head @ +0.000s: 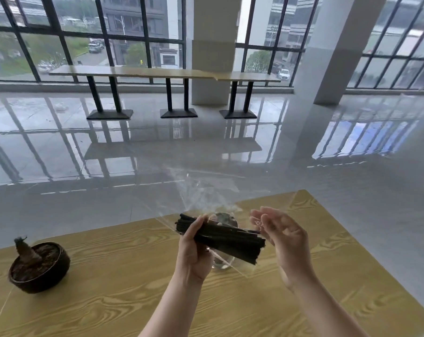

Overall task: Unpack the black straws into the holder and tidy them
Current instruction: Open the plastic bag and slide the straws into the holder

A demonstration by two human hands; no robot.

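While the left hand (194, 249) is gripping a bundle of black straws (221, 235) around its middle, fingers wrapped over the top and thumb underneath, the bundle is lying nearly level above the wooden table (108, 276), its far end tilting slightly up to the left and its near end pointing down to the right. The right hand (282, 237) is hovering just beside the bundle's right end with its palm facing left and its fingers (262, 215) loosely spread and slightly curled; its fingertips seem to be pinching the edge of a clear plastic wrapper (201, 190) — whether they are truly touching the film is too hard to tell, since the film is almost invisible. That wrapper is billowing up and away from the straws toward the shiny floor (206, 147). Directly beneath the bundle, a clear glass holder (224, 262) is standing on the table, mostly hidden by the straws and the left hand. Well apart to the left, a dark round bowl (39, 267) is sitting on the table with a stubby tufted object — its nature unclear — leaning inside it.
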